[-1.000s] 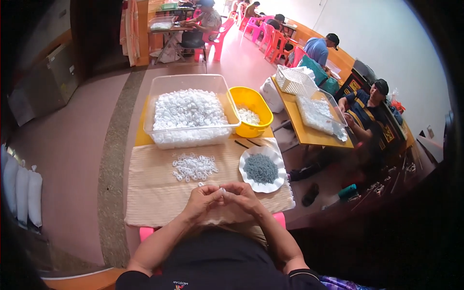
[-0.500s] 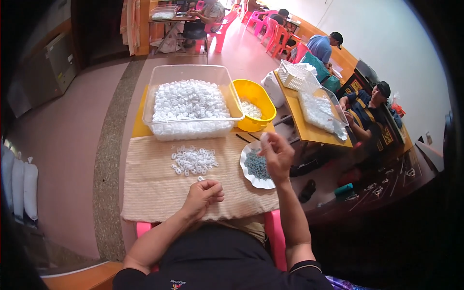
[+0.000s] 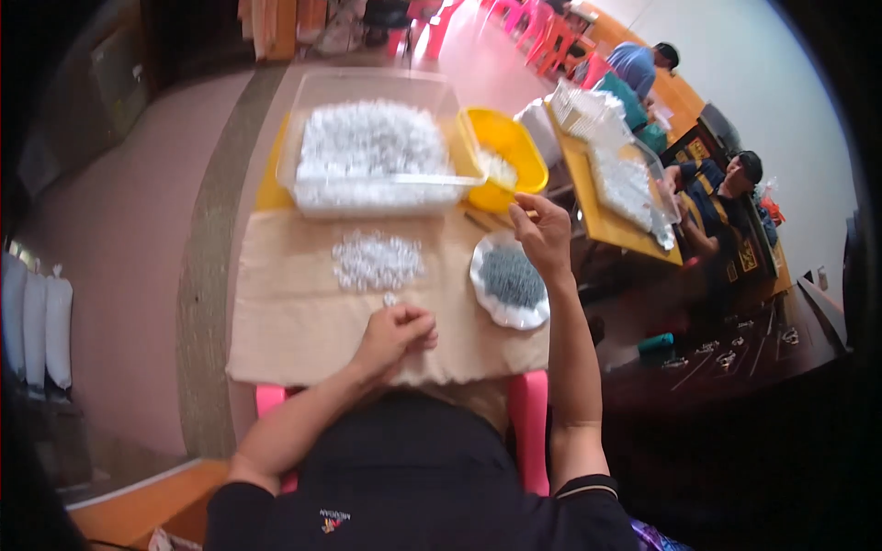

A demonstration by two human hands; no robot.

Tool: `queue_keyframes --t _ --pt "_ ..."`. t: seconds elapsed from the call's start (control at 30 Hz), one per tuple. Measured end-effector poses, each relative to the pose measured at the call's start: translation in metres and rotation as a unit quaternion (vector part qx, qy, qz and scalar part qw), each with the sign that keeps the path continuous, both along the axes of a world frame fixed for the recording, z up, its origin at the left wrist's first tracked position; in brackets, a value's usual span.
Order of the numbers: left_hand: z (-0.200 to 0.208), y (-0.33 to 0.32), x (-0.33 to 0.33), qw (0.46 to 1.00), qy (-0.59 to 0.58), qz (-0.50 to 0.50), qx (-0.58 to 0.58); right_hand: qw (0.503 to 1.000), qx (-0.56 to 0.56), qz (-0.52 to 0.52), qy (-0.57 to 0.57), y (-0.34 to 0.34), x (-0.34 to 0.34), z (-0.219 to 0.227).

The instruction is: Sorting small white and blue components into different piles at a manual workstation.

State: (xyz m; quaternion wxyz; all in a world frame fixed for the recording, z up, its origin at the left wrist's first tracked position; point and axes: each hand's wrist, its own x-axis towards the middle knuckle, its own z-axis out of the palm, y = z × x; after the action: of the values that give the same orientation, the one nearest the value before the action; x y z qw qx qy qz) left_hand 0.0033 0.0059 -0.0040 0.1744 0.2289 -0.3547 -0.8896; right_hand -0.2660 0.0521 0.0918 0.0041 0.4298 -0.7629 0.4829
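1. Hovering by the near cloth (image 3: 294, 340), the left hand (image 3: 395, 338) has its fingers curled and thumb drawn in; whether they pinch anything is hidden. A careless sweep could flick away the lone white piece (image 3: 390, 299) just beyond its knuckles.

2. The plate (image 3: 520, 320), scalloped and white, lies right of centre, heaped with small grey pieces (image 3: 511, 275). A dragging forearm or wrist might tip its shallow rim and scatter them.

3. The pile of white pieces (image 3: 378, 261) sits loose on the cloth, in front of the clear bin (image 3: 377, 84). With no wall around it, a tug on the cloth could spread it.

4. The right hand (image 3: 547, 234) reaches past the plate toward the yellow tub (image 3: 525, 151). Its fingertips are bunched, but blur hides whether they grip anything. A small piece, if held, could slip and mix with the grey heap.

5. Writing, nearest: lettering beside a small coloured emblem (image 3: 329, 525) on the dark shirt (image 3: 413, 468), upside down to the camera.

6. Writing, farther: gold marks on the dark furniture (image 3: 746, 255) behind a co-worker (image 3: 707, 207), unreadable.
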Motion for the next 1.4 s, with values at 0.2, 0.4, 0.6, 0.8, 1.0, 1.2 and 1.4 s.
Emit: queue_keyframes --t 0.2,0.4,0.6,0.8,1.0,1.2,1.4 --pt "0.008 0.003 -0.002 0.991 0.011 -0.048 -0.122 0.965 0.148 0.217 0.008 0.017 0.081 -0.025" --pt "0.016 0.011 0.003 0.958 0.004 -0.084 -0.275 0.94 0.191 0.275 0.067 0.009 0.108 -0.042" --pt "0.013 0.012 0.005 0.928 -0.003 -0.133 -0.349 0.942 0.205 0.228 0.134 -0.005 0.113 -0.053" --pt "0.015 0.013 0.005 0.929 -0.005 -0.12 -0.349 0.939 0.244 0.183 0.161 -0.015 0.118 -0.055" --pt "0.014 0.012 0.003 0.932 -0.011 -0.111 -0.346 0.939 0.255 0.164 0.16 -0.022 0.123 -0.054" --pt "0.009 0.011 0.001 0.946 0.002 -0.105 -0.305 0.943 0.239 0.143 0.181 -0.024 0.119 -0.069" --pt "0.005 0.008 0.001 0.979 -0.001 -0.077 -0.19 0.958 0.178 0.128 0.183 -0.012 0.113 -0.077"
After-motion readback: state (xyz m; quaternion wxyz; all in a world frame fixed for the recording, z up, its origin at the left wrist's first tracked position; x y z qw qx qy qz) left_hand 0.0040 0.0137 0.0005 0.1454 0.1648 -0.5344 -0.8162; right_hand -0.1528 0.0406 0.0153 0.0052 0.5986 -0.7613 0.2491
